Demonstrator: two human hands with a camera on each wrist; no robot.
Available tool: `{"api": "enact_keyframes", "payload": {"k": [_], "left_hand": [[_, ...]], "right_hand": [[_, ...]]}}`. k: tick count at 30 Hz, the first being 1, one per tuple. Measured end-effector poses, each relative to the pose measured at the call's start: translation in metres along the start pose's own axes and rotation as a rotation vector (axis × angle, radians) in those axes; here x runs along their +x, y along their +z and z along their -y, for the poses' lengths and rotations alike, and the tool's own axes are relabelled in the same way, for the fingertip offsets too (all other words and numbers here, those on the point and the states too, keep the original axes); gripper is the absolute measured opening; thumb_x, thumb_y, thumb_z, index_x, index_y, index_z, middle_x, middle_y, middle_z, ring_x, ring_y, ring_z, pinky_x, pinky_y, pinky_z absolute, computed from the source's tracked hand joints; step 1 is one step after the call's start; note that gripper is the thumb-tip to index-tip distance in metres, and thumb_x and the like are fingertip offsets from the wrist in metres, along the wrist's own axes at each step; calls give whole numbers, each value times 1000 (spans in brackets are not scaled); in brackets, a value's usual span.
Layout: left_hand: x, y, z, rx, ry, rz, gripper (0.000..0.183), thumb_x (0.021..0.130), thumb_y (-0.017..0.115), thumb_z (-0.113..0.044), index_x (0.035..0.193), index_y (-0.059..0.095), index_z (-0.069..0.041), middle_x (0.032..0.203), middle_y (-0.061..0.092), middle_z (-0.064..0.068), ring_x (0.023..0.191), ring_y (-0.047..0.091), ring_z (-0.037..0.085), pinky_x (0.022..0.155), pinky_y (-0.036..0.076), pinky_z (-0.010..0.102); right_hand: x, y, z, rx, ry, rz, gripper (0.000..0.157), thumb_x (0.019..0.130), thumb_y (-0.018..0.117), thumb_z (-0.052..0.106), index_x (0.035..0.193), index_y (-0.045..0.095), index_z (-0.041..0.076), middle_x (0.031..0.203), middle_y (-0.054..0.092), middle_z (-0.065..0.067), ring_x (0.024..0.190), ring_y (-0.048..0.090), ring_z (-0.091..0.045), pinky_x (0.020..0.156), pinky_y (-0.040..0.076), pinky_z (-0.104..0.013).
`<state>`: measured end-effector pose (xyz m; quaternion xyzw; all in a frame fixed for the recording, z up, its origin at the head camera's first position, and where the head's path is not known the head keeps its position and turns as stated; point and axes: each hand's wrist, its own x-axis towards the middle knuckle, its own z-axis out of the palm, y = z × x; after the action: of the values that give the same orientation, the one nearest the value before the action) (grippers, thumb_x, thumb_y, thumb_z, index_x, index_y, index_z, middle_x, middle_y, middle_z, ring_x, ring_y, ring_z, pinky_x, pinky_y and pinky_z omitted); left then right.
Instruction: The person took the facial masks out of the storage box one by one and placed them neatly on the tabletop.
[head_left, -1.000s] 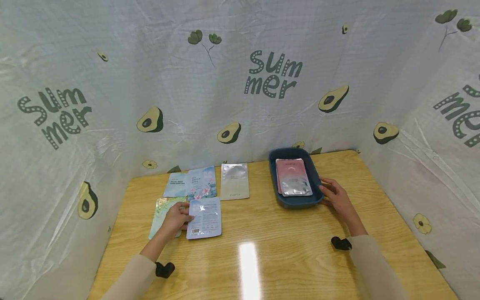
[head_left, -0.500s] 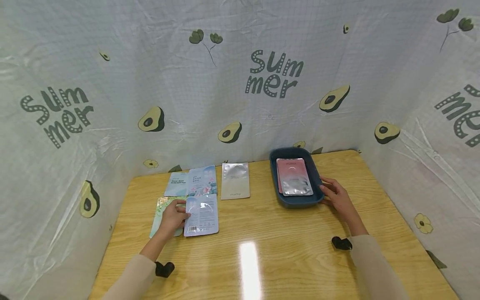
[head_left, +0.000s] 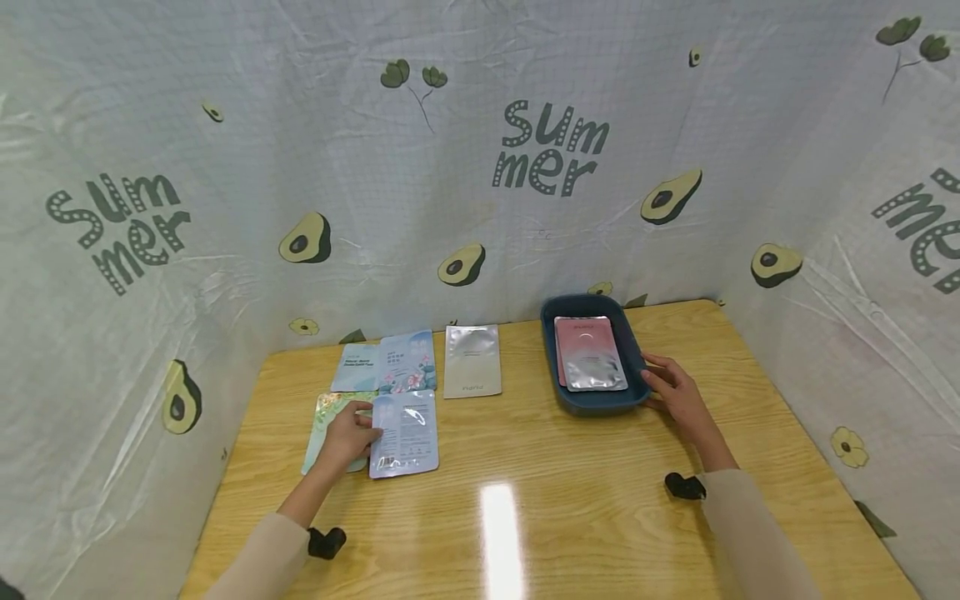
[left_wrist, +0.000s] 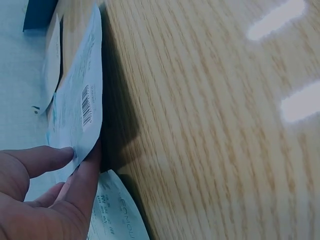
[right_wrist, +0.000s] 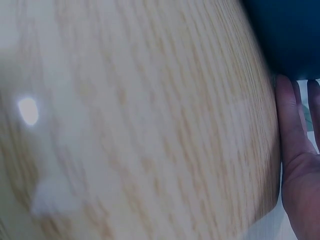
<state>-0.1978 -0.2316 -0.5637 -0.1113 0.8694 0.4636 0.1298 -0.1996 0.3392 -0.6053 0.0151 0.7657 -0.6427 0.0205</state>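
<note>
My left hand [head_left: 347, 435] pinches the left edge of a pale lavender face mask packet [head_left: 408, 433], thumb on top and fingers beneath. In the left wrist view the packet [left_wrist: 82, 95] tilts up from the table, its barcode showing and a shadow under it. Partly behind that hand lies a green floral packet [head_left: 321, 421]. My right hand [head_left: 678, 400] touches the right side of a dark blue basket [head_left: 592, 404]; its fingers look straight in the right wrist view, against the basket wall [right_wrist: 290, 35]. Inside the basket lie a pink-and-silver packet [head_left: 592, 354] and another pink one mostly hidden beneath.
Behind the held packet are a teal-and-white packet [head_left: 356, 368] and a blue one with pink flowers [head_left: 407, 362]. A silver-and-cream packet [head_left: 472, 362] lies farther right. A patterned sheet [head_left: 375, 283] walls in the wooden table [head_left: 585, 500] at the back and sides.
The left hand shifted the lavender packet slightly left and up, then its near edge dipped a little. The right hand keeps its place at the basket.
</note>
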Motion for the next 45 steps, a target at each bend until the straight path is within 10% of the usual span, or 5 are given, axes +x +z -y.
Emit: {"api": "enact_keyframes", "payload": {"k": [29, 45], "left_hand": [[-15, -6, -17, 79, 117, 11, 54, 96, 64, 1, 144, 43, 10, 133, 56, 34, 118, 60, 48, 92, 56, 46], [-18, 27, -51, 77, 249, 32, 56, 94, 67, 1, 146, 47, 2, 136, 59, 25, 118, 63, 42, 88, 58, 45]], "right_hand": [[-1, 1, 0, 3, -11, -11, 58, 106, 53, 37, 157, 39, 12, 150, 38, -26, 113, 52, -1, 82, 58, -25], [-1, 1, 2, -11, -10, -6, 59, 106, 54, 36, 157, 38, 12, 149, 40, -26, 115, 52, -4, 83, 58, -29]]}}
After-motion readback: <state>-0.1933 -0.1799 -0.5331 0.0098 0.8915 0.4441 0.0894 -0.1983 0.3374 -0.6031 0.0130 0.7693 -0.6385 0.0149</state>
